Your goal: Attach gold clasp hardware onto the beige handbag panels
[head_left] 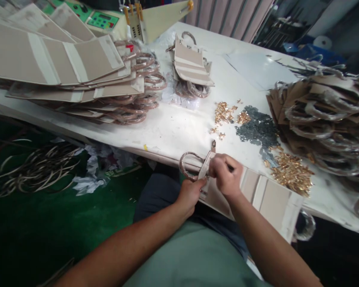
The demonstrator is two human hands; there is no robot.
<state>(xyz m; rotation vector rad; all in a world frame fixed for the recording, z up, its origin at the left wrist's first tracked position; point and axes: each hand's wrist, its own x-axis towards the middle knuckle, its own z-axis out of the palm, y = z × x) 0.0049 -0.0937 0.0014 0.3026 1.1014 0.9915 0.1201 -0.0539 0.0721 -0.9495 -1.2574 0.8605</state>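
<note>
The bag panel (269,197) sticks out over the near edge of the white table (173,131). Bare table lies past the hands at 11 o'clock. The panel is flat and tan with pale stripes, and has a round handle (188,164) at its 9 o'clock end. The left hand (191,195) pinches that end. The right hand (227,175) is curled tight on it. Gold bits (291,172) sit at 3 o'clock.

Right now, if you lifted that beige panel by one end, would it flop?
Probably stiff: the beige panel, gripped by left hand and right hand, overhangs the table edge flat, without drooping. It may hinge at its pale fold strips. Its looped handle likely swings loose.
</note>
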